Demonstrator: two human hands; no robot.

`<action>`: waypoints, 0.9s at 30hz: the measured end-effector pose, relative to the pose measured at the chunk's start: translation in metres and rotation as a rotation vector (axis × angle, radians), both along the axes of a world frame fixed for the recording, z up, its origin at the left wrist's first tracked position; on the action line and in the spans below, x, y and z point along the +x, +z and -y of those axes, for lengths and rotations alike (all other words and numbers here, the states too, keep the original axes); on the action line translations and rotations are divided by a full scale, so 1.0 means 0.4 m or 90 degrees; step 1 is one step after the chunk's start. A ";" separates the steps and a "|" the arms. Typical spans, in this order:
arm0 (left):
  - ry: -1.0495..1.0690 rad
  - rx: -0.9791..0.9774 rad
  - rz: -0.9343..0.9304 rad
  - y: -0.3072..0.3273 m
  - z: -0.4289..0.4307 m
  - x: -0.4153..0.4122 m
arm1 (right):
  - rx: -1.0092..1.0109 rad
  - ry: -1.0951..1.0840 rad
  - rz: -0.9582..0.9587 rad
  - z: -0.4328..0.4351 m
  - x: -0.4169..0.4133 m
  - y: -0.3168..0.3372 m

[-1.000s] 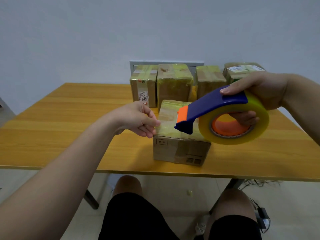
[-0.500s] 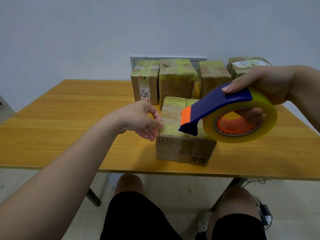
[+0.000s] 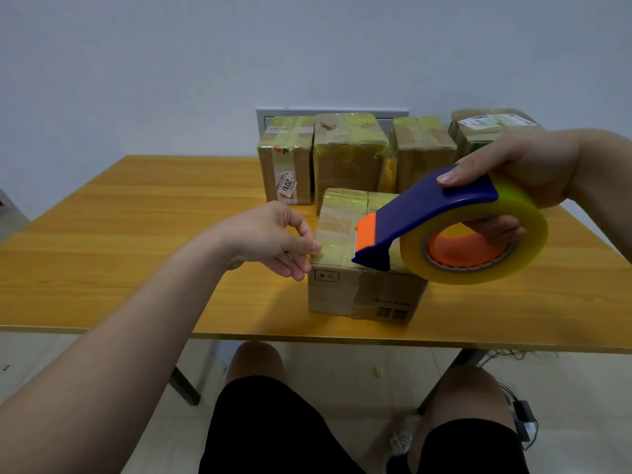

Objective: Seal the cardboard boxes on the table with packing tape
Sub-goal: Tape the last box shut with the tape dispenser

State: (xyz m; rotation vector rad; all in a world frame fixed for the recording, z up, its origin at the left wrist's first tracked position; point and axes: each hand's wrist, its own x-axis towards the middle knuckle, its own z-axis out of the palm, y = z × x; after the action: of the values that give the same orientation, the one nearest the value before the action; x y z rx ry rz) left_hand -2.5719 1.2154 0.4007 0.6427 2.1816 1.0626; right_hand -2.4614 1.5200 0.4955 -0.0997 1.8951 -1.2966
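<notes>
The near cardboard box (image 3: 362, 268) sits by the table's (image 3: 136, 251) near edge; the left hand (image 3: 270, 239) pinches the tape end at its top left edge; the right hand (image 3: 519, 169) grips the tape dispenser (image 3: 444, 213) over the box's right side; four taped boxes (image 3: 349, 152) line the far edge.

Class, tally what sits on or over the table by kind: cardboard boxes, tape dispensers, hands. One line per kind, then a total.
Cardboard boxes: 5, one front box and four in the back row
Tape dispenser: 1
Hands: 2, left hand and right hand
Total: 8
</notes>
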 end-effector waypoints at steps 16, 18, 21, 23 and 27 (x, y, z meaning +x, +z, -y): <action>0.004 -0.026 -0.009 0.004 -0.015 0.002 | 0.037 -0.030 -0.007 0.002 0.007 0.002; 0.004 -0.031 -0.012 0.005 -0.016 0.002 | 0.042 -0.033 -0.009 0.002 0.007 0.000; -0.001 -0.040 -0.023 0.009 -0.019 0.001 | 0.045 -0.042 -0.013 0.002 0.007 0.002; -0.007 -0.049 -0.032 0.010 -0.022 0.002 | 0.045 -0.046 -0.015 0.004 0.007 0.004; -0.012 -0.049 -0.021 0.009 -0.023 0.003 | 0.044 -0.043 -0.022 0.008 0.010 0.005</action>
State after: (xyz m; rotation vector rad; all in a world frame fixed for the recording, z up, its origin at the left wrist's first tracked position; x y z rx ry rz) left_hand -2.5707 1.2247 0.4041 0.6497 2.2288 0.9596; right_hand -2.4572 1.5170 0.4977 -0.0222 1.9853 -1.2799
